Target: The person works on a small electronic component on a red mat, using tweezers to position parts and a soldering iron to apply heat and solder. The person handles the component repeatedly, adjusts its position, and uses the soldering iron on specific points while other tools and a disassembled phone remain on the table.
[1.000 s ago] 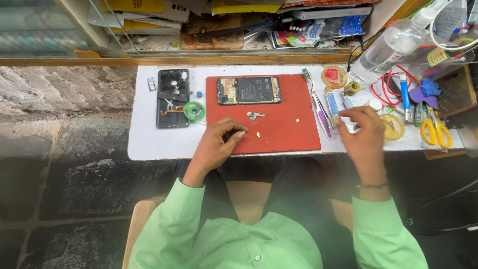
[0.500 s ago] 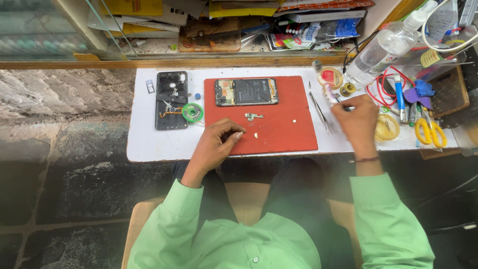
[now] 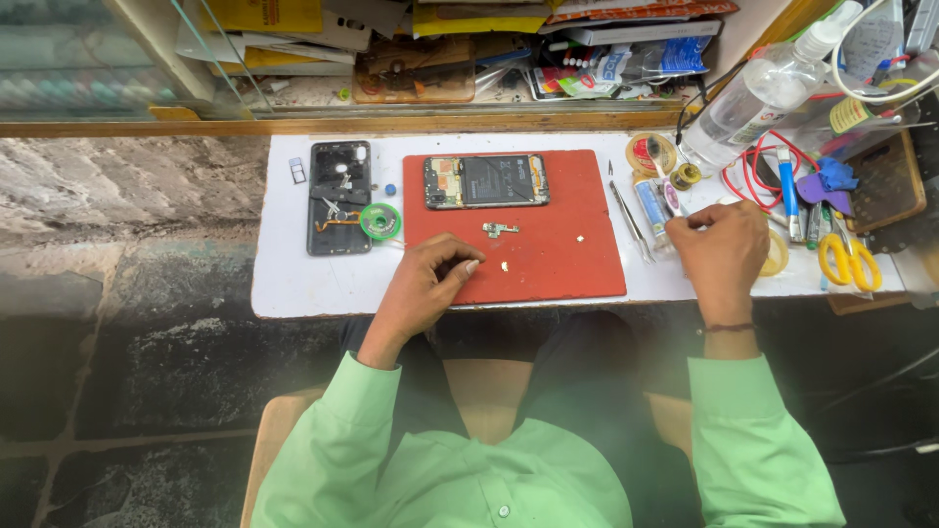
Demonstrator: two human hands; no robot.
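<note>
An opened phone point(image 3: 484, 181) lies at the far edge of a red mat point(image 3: 558, 269) on a white bench point(image 3: 313, 284). A small metal part point(image 3: 500, 230) and two pale bits lie loose on the mat. My left hand point(image 3: 425, 284) rests on the mat's near left edge, fingers curled and pinched together; nothing shows in them. My right hand point(image 3: 722, 249) is just right of the mat, closed on a slim pen-like tool point(image 3: 671, 194) that points away from me. Tweezers point(image 3: 631, 220) and a blue tube point(image 3: 648, 203) lie beside that tool.
Left of the mat lie a black phone back cover point(image 3: 339, 196) and a green wire reel point(image 3: 380, 221). At the right are yellow scissors point(image 3: 849, 262), a red cable point(image 3: 748, 181), a tape roll point(image 3: 780, 256) and a clear bottle point(image 3: 753, 98). A cluttered shelf runs behind.
My right hand went up toward the tools beside the mat and has come back a little, now with the slim tool in it. My left hand has stayed in place.
</note>
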